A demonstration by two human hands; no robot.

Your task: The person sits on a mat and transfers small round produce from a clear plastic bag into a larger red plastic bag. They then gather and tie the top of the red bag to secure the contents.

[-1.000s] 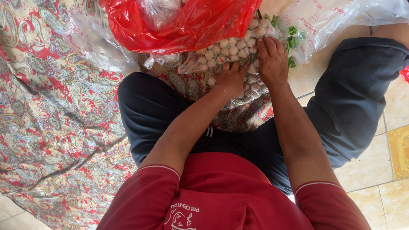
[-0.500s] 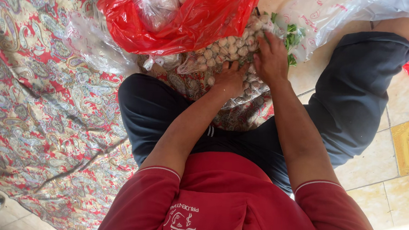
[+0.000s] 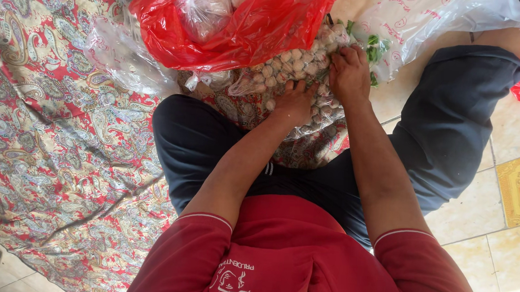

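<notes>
Both grips closed on the clear bag of pale balls (image 3: pixel 288 67): left hand (image 3: pixel 295 103) flat-knuckled, right hand (image 3: pixel 350 73) curled over it.

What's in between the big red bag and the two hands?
In the head view, a clear bag of small pale round balls lies between the red bag and the hands. The left hand and right hand rest on it.

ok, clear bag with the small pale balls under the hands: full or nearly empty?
Full. The clear bag bulges with tightly packed pale balls; left hand and right hand press on it. Open or tied: cannot tell.
</notes>
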